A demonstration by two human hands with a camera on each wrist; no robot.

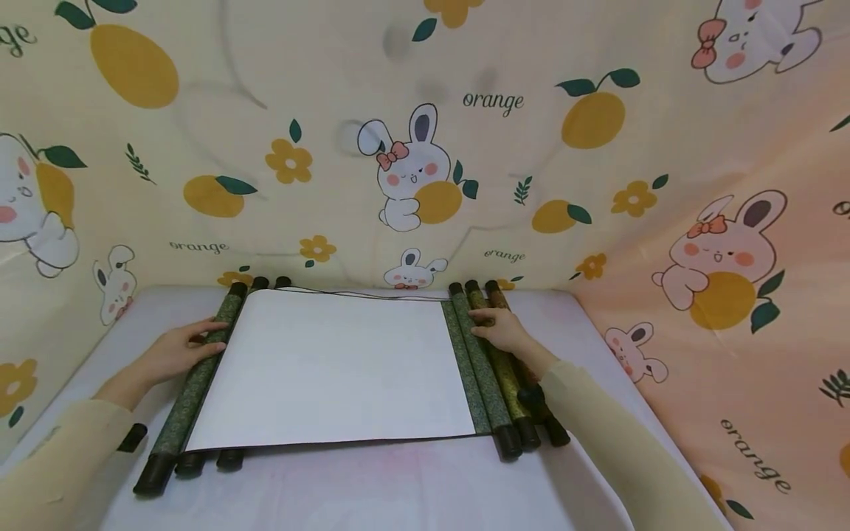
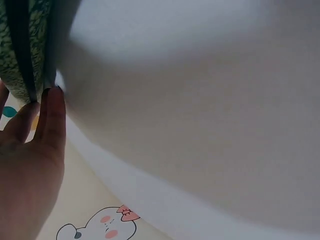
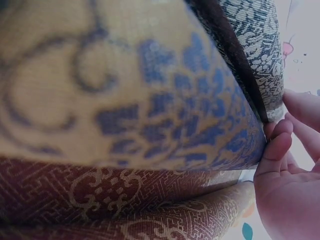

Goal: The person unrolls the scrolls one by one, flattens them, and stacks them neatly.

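Observation:
A hanging scroll lies unrolled, its white sheet (image 1: pixel 339 369) flat between two rolled ends in mottled green fabric with black knobs. My left hand (image 1: pixel 169 355) grips the left green roll (image 1: pixel 186 398) a little above its middle, thumb on the near side. On the other side, my right hand (image 1: pixel 505 330) holds the right green roll (image 1: pixel 490 391) near its far part. In the right wrist view, thumb and fingers pinch that green patterned roll (image 3: pixel 260 55), beside a gold roll with blue motifs (image 3: pixel 200 105).
Right of the scroll lie a yellow roll (image 1: pixel 513 394) and a brown-gold roll (image 1: pixel 556 428). Black knobs (image 1: pixel 230 459) of other rolls show under the sheet's left side. A thin cord (image 1: pixel 372 296) runs along the far edge. Patterned cloth (image 1: pixel 299 88) stands behind the white table (image 1: pixel 345 490).

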